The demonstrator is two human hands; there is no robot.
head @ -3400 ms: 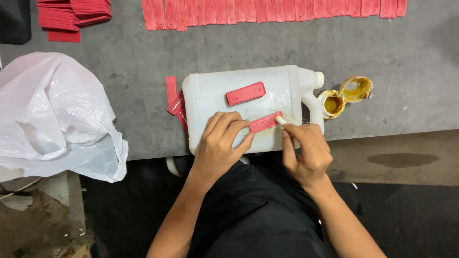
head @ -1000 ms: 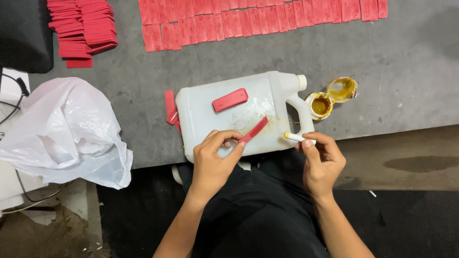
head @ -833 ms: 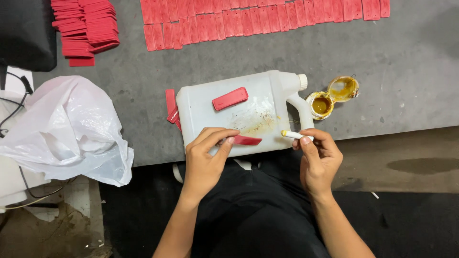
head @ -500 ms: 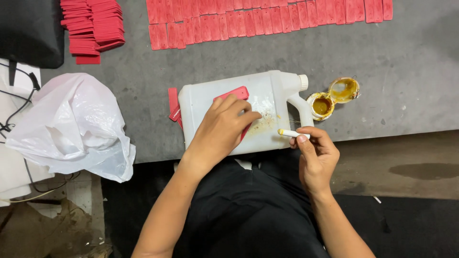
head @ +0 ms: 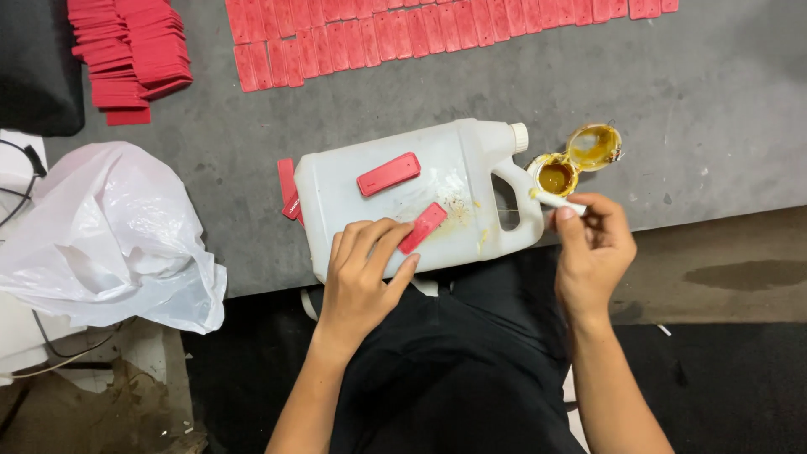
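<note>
While my left hand [head: 363, 273] lies flat, fingers pinning the lower red strip [head: 423, 227] to the side of the white jug [head: 403, 197] lying at 12 o'clock from my lap, that strip could skid on the yellow glue smears if I ease off. My right hand [head: 593, 252] at 2 o'clock pinches a small white applicator [head: 559, 202], tip at the open glue pot [head: 556, 176]; an overloaded tip may drip on the jug handle. Farther at 12, the red strip rows [head: 437, 34] look safe.
</note>
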